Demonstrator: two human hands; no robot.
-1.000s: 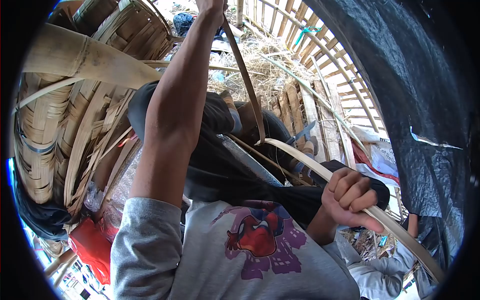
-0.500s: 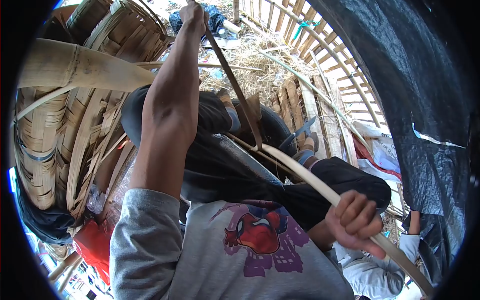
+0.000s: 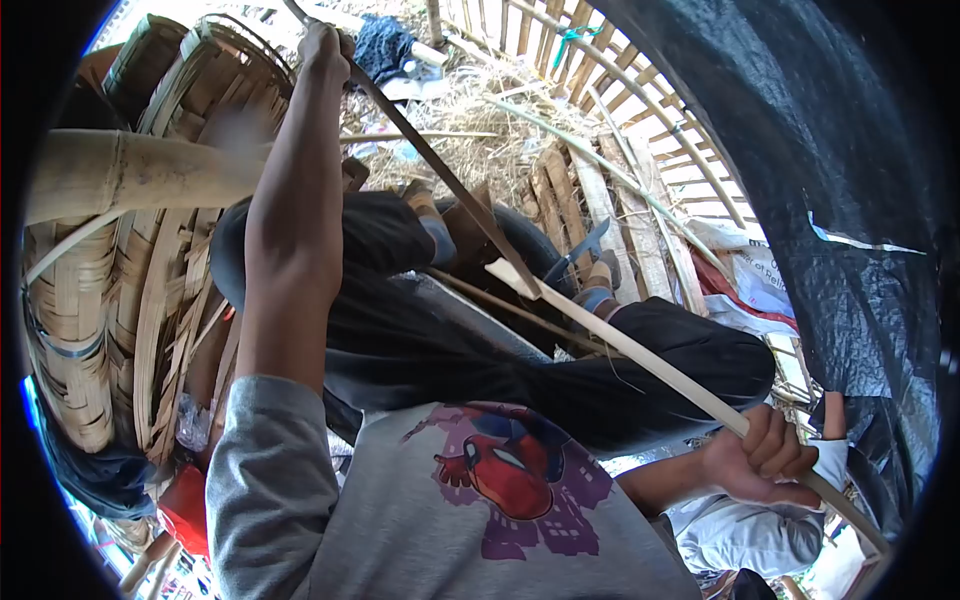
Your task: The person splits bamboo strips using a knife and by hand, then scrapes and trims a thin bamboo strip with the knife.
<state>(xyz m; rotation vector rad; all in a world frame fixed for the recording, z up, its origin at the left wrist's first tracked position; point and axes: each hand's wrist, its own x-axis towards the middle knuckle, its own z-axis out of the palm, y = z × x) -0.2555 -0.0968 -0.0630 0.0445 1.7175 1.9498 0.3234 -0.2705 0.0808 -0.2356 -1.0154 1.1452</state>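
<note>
At the upper left, my left hand (image 3: 325, 52) is closed around one end of a dark, narrow strip (image 3: 430, 155). The strip slants down and right to meet a pale strip (image 3: 640, 352) above my crossed legs. The pale strip's near end lies just left of where they meet. My right hand (image 3: 762, 458), at the lower right, has its fingers wrapped round the pale strip, which runs on past the hand toward the lower right edge.
Woven bamboo baskets (image 3: 75, 330) and a thick bamboo pole (image 3: 150, 172) are at the left. A blade (image 3: 578, 250) lies near my feet. Black plastic sheeting (image 3: 800, 140) hangs at the right, with another person's pale sleeve (image 3: 750, 540) below. A slatted bamboo wall (image 3: 640, 85) stands behind.
My left hand has moved left and slightly down with the dark strip. My right hand has shifted right and down. More of the pale strip's near end shows beyond the meeting point.
</note>
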